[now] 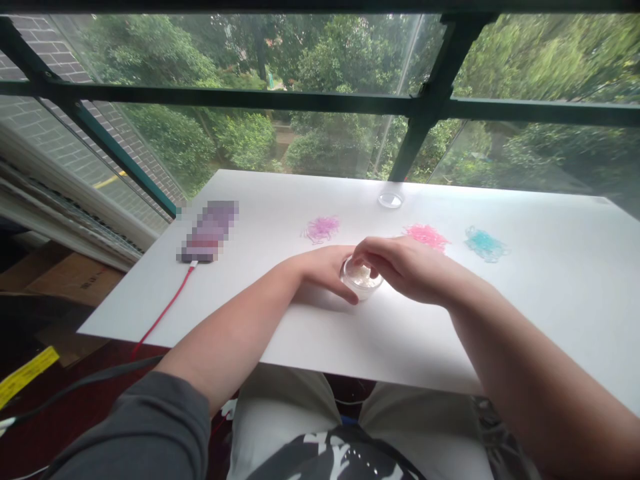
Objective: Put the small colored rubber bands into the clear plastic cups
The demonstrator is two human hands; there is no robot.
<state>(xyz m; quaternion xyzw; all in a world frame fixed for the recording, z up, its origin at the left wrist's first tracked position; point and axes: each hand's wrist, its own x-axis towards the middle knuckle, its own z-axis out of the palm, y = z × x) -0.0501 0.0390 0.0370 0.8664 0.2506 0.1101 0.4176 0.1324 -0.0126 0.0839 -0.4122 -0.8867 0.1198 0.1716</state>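
A small round clear jar (369,293) holding whitish pieces (364,276) stands on the white table (330,340) in front of me. My left hand (327,270) wraps round its left side, thumb toward me. From the right, my right hand (400,265) reaches over the rim with bent fingers dipped into the jar. Whatever those fingertips pinch is hidden. Behind my hands lie loose piles of small thin bands or strands: a purple pile (323,229), a pink pile (427,236) partly behind my right hand, and a teal pile (485,244).
A clear round lid (390,200) lies near the table's far edge. At the left is a blurred-out phone (210,230), with a red cable (165,308) running off the near edge. Beyond the table stands a window with dark green frames (240,98). Cardboard boxes (65,283) sit at lower left.
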